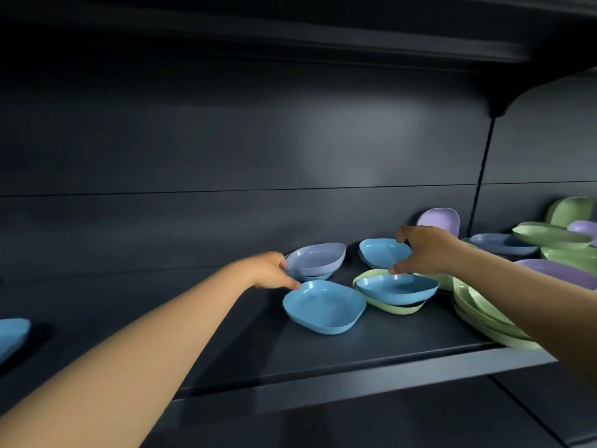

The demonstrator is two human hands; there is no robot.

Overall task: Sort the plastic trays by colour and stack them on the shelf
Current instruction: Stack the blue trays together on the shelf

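Observation:
Plastic trays lie scattered on a dark shelf [323, 357]. My left hand [269, 270] pinches the far left rim of a blue tray [324, 307] lying flat near the front. Just behind it sits a lavender-blue tray [318, 258] on top of another blue one. My right hand [426, 248] hovers with fingers spread over a blue tray [397, 287], its thumb at that tray's far rim. This tray rests inside a green tray [400, 308]. Another blue tray [381, 252] lies behind, under the fingers.
Purple trays [441, 219], a grey-blue tray [504, 242] and several green trays [484, 318] pile up at the right. A blue tray [11, 336] sits at the far left edge. An upper shelf [355, 43] hangs overhead. A vertical divider [481, 176] stands at the right.

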